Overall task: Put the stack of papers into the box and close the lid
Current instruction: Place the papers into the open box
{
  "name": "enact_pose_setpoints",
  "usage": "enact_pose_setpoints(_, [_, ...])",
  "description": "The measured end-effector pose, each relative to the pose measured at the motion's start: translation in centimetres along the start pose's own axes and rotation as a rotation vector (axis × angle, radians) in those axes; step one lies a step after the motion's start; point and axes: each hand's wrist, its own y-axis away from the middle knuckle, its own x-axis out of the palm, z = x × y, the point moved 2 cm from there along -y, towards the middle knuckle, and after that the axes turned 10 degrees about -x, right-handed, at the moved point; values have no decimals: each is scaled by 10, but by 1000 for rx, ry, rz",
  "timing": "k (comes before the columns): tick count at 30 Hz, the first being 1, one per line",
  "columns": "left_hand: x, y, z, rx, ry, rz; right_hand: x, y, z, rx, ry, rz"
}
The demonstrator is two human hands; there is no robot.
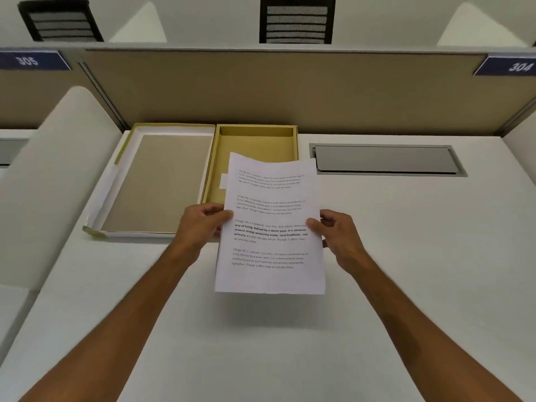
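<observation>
I hold a stack of white printed papers (271,245) above the white desk, its far end hanging over the near part of the box. My left hand (203,224) grips the stack's left edge and my right hand (338,233) grips its right edge. The yellow-brown box (255,140) lies open behind the papers, its tray showing nothing inside where visible. Its lid (162,181) is folded flat to the left, inner side up, joined along the box's left wall.
The white desk (406,256) has a grey cable-port flap (385,159) at the back right. A tan partition (275,88) with number plates 305 and 304 rises behind the box. A white divider (58,169) bounds the left side. Two chairs stand beyond the partition.
</observation>
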Motion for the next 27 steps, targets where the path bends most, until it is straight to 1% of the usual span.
enact_pose_setpoints(5, [-34,-55,-30,6,-20,23,35,-59,25,-37,104,-42])
enact_pose_setpoints(10, [-42,-121,-54,-40,-81,3,63,-130,36,-28,214,-84])
enact_pose_setpoints(16, [-28,-193,-51,-123,-215,-56,81,-194,14,46,391,-124])
enact_pose_setpoints(20, [-19,-221,-49,-145,-316,-68,83,-219,-7,110,449,-132])
enact_pose_setpoints(24, [-12,-235,-44,-139,-415,-75,83,-230,-23,129,508,-131])
enact_pose_setpoints(27, [-8,-240,-43,-100,-512,-98,83,-237,-27,110,583,-129])
